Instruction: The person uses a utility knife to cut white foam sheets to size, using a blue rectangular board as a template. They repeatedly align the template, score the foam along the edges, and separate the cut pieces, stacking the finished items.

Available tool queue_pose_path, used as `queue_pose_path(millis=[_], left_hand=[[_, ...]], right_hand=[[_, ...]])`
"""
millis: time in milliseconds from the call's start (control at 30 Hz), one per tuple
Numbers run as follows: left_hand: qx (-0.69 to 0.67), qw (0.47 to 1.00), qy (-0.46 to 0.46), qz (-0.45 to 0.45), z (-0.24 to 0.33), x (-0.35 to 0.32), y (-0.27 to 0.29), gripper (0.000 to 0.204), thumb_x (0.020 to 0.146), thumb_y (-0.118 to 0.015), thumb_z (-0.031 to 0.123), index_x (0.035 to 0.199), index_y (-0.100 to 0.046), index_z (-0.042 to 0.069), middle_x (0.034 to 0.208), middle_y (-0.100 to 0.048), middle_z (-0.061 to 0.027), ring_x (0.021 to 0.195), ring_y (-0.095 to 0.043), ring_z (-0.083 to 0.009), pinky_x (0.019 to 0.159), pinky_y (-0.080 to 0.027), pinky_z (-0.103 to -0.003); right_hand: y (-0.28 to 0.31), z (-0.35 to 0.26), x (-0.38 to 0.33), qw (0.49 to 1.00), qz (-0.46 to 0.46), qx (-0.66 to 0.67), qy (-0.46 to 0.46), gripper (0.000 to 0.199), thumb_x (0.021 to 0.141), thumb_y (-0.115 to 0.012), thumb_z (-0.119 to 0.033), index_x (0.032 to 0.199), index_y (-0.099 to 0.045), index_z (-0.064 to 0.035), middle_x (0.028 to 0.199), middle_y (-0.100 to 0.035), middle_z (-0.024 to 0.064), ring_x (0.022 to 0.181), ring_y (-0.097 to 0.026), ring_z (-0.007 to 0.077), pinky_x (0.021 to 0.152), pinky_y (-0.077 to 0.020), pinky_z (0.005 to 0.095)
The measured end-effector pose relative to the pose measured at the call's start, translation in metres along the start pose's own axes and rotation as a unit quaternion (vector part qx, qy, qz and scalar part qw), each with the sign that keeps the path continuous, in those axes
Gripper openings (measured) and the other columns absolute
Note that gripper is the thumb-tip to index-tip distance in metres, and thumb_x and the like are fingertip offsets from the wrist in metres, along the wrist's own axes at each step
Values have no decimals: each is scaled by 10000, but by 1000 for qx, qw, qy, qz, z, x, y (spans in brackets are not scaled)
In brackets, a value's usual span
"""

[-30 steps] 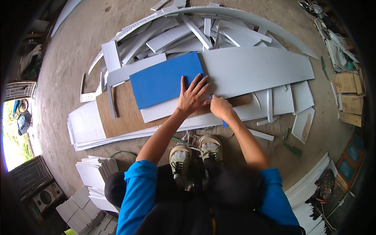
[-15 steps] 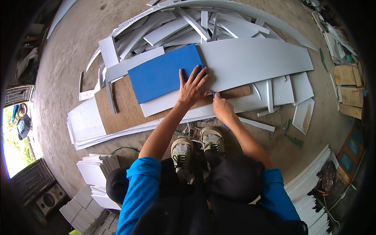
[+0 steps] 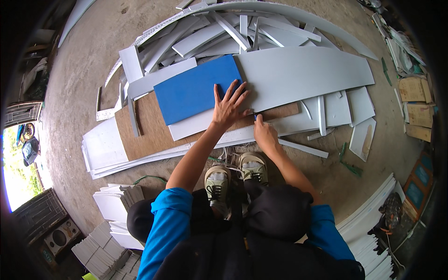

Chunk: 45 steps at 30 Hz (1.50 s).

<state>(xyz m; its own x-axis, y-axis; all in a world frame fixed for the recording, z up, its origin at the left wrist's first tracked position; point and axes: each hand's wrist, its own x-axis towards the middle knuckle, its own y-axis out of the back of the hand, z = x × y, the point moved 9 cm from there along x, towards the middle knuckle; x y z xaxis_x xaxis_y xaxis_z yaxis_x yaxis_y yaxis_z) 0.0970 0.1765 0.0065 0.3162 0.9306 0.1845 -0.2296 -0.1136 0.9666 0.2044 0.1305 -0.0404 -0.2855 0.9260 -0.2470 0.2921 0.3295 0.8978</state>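
Note:
My left hand (image 3: 227,108) lies flat with spread fingers across the right edge of a rectangular blue panel (image 3: 196,88) and the long white board (image 3: 303,70) beneath it. Close beside its thumb, my right hand (image 3: 266,134) is closed around a utility knife (image 3: 255,117). Only a bit of the knife's blue front end shows above the fingers; its blade is too small to make out. The knife's tip is at the near edge of the white board, over a brown wooden sheet (image 3: 144,128) that lies under the board.
Behind the boards is a heap of white offcuts (image 3: 205,39). A narrow white strip (image 3: 305,148) and green straps (image 3: 347,161) lie on the floor to the right. Stacks of white pieces (image 3: 112,200) stand near my left knee, and cardboard boxes (image 3: 415,102) at far right.
My right hand has drawn slightly nearer to me with the utility knife. My left hand stays pressed on the panel and board. The whole view has shifted a little.

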Motion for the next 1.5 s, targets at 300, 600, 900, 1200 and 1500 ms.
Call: queue_pose_path(millis=[300, 600, 900, 1200, 1500], left_hand=[[10, 1000, -13, -7, 2, -1, -1, 625, 740, -484, 534, 1244, -410, 173, 1384, -270, 1, 1307, -175, -207, 985, -58, -635], [-32, 999, -10, -20, 1, 0, 1, 728, 682, -519, 563, 1261, -390, 142, 1393, -259, -19, 1313, -164, -214, 993, -50, -617], [-27, 1000, -6, -9, -2, -1, 1, 749, 669, -538, 580, 1265, -380, 155, 1390, -264, -10, 1311, -173, -208, 1006, -54, -597], [-32, 999, -5, -10, -2, -3, 0, 724, 679, -537, 554, 1261, -385, 151, 1393, -259, -10, 1311, -172, -208, 1004, -58, -599], [-47, 999, 2, 0, -2, -3, -1, 714, 648, -585, 519, 1241, -416, 160, 1380, -288, -5, 1307, -187, -203, 996, -53, -611]], right_hand=[[14, 2, 0, 999, -26, 18, -12, 211, 880, -385, -192, 972, -408, -3, 615, -572, 234, 591, -587, 395, 518, -470, 467], [26, -12, 19, 1000, 2, -16, -13, 221, 862, -412, -165, 962, -439, 30, 613, -584, 195, 591, -605, 358, 504, -497, 415], [21, -12, 24, 1000, -1, 16, -13, 250, 883, -390, -200, 962, -425, 35, 610, -567, 239, 597, -586, 392, 514, -477, 465], [19, -17, 28, 998, -42, -7, -39, 216, 826, -430, -146, 930, -444, 44, 713, -604, 227, 682, -614, 380, 594, -508, 436], [11, -9, 33, 988, -132, 36, -65, 253, 804, -423, -122, 986, -443, 52, 841, -597, 267, 823, -595, 401, 727, -479, 467]])
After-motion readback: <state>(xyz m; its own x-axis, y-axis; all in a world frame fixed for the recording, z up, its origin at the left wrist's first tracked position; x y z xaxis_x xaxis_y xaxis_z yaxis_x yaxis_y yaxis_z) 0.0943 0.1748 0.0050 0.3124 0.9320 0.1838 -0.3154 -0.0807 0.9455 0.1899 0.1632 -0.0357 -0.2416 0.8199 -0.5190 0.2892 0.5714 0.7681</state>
